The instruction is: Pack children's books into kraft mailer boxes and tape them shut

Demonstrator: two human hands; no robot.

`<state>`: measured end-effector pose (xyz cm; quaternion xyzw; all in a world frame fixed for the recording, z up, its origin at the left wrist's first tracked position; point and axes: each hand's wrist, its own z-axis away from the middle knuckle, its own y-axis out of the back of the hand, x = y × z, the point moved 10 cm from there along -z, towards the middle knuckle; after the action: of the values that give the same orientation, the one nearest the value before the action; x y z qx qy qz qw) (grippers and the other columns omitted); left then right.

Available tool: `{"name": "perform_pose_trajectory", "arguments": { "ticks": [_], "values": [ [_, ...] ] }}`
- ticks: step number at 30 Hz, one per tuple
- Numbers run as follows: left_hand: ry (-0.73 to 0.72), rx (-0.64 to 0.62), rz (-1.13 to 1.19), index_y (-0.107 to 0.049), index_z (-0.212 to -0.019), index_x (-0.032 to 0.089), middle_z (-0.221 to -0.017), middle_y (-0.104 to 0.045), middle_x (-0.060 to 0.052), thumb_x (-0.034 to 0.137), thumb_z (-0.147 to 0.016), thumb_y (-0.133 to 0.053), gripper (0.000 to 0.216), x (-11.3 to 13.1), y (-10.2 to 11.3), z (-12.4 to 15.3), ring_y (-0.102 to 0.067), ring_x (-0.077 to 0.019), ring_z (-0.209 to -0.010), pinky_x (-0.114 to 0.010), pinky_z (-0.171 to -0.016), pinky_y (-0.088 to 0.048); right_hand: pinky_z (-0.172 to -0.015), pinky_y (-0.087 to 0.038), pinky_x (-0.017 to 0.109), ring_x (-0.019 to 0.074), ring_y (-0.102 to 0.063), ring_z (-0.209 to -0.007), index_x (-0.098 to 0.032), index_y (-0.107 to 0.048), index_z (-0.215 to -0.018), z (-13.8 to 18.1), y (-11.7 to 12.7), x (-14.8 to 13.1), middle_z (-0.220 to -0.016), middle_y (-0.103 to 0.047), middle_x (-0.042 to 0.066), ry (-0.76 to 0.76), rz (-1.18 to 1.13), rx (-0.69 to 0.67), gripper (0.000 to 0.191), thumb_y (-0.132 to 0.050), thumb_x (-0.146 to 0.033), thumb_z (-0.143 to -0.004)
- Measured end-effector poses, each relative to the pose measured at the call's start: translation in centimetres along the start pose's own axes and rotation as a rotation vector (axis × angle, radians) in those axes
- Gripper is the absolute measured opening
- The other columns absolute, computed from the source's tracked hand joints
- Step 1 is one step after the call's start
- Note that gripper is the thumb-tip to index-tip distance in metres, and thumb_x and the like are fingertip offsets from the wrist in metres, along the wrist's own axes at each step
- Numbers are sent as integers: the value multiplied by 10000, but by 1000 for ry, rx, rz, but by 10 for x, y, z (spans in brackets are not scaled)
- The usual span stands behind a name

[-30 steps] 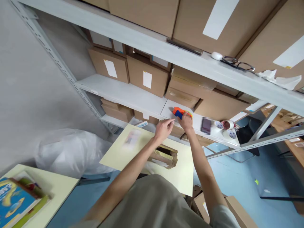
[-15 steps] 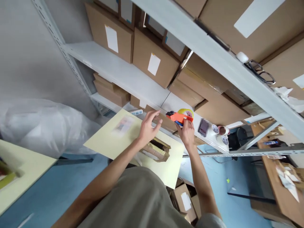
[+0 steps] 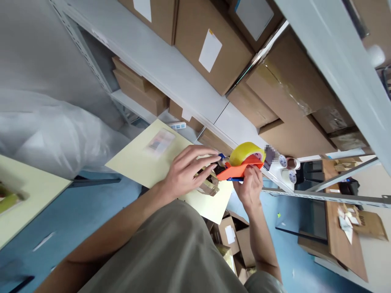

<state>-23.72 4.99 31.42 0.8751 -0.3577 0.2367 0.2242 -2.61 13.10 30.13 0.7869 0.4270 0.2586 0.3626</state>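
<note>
In my right hand (image 3: 249, 185) is an orange tape dispenser (image 3: 240, 170) with a roll of yellow tape (image 3: 247, 152) on it, held by its lower side. My left hand (image 3: 187, 169) reaches across to the dispenser's dark front end, thumb and fingertips drawn together around it. Whether they pinch the tape's loose end is hidden. Below them, a small open cardboard box (image 3: 210, 188) lies on a pale yellow board (image 3: 139, 158), partly covered by my left hand. A blurred label (image 3: 160, 141) lies on the board's far part.
Metal shelving (image 3: 183, 77) with cardboard boxes (image 3: 214, 44) stands ahead. Tape rolls (image 3: 288, 175) sit on the shelf to the right. Open cartons (image 3: 229, 236) stand below on the floor. A second pale board (image 3: 33, 193) and a large plastic-wrapped bundle (image 3: 58, 134) are at left.
My left hand has moved right to the front of the tape dispenser. My right hand has brought the dispenser lower and nearer. The view has shifted closer to the shelf.
</note>
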Motion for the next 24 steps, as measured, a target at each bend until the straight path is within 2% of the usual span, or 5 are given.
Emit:
{"name": "perform_pose_trajectory", "arguments": {
  "ticks": [5,11,15,18,24],
  "values": [
    [110,-106,47,-762,-1095,301,-1069,-798,-19,307,-1062,-730,46,-33,3,0,-764,-196,-991,-403,-975,-635,-1029,-591,521,303,-750,-1006,-193,-538,-1444,-16,-6,-19,-1117,-769,138,56,5,-117,367,-605,-232,-1085],
    [503,-314,310,-751,-975,231,-1025,-786,-50,477,-1074,-687,272,-100,-8,28,-754,-198,-967,-344,-897,-630,-811,-634,449,323,-768,-900,-167,-569,-1406,-21,-36,-31,-1030,-793,148,32,-162,-469,442,-636,-486,-1107],
    [863,-582,560,-769,-1006,200,-913,-803,-35,556,-1012,-703,362,-150,-42,92,-744,-181,-815,-294,-750,-616,-658,-581,363,299,-784,-796,-189,-628,-1350,-5,-74,-37,-980,-816,117,-168,-286,-843,530,-601,-651,-1091],
    [975,-702,728,-781,-964,179,-914,-822,-56,607,-939,-736,431,-171,-62,133,-758,-195,-827,-299,-747,-615,-557,-495,297,247,-758,-670,-225,-692,-1210,11,-94,-37,-820,-793,39,-403,-388,-1124,463,-626,-663,-1074],
    [1127,-670,692,-812,-976,159,-893,-813,-79,657,-848,-803,514,-231,-62,179,-736,-214,-816,-299,-716,-573,-518,-474,280,218,-737,-620,-233,-709,-933,11,-76,-4,-757,-775,31,-794,-572,-1387,519,-656,-744,-1005]
  ]
}}
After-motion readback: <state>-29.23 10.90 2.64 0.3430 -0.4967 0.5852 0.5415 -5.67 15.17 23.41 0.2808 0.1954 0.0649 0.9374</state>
